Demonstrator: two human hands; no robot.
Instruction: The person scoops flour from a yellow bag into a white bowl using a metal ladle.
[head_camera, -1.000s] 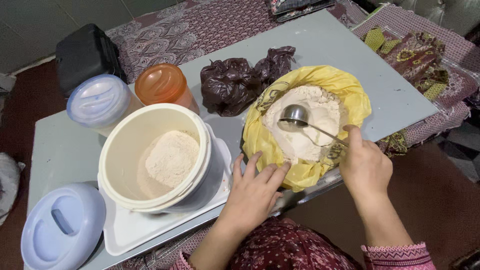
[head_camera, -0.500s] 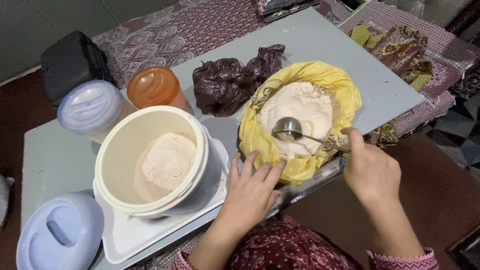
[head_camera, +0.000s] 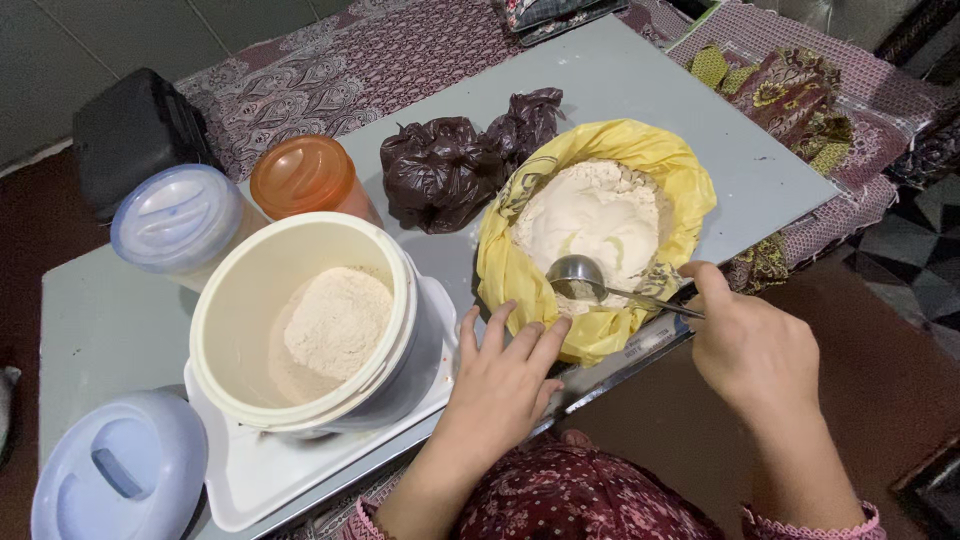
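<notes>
A yellow plastic bag (head_camera: 690, 180) full of white flour (head_camera: 600, 210) stands open on the grey table (head_camera: 650, 90). My right hand (head_camera: 750, 345) holds a metal ladle (head_camera: 577, 272) by its handle, the bowl dug into the flour at the bag's near side. My left hand (head_camera: 505, 380) rests flat against the near wall of the yellow bag, fingers spread. To the left a cream bucket (head_camera: 300, 250) holds a mound of coarser flour (head_camera: 335, 320) and stands on a white tray (head_camera: 270, 480).
A dark brown tied plastic bag (head_camera: 450, 165) lies behind the yellow bag. An orange-lidded jar (head_camera: 305, 175), a pale blue-lidded jar (head_camera: 180, 215) and a black box (head_camera: 130, 130) stand at the back left. A pale blue lid (head_camera: 115, 470) lies near left. Patterned cloth lies at the right.
The ladle has been drawn from the middle of the flour toward the near edge of the bag. My left hand has stayed against the bag.
</notes>
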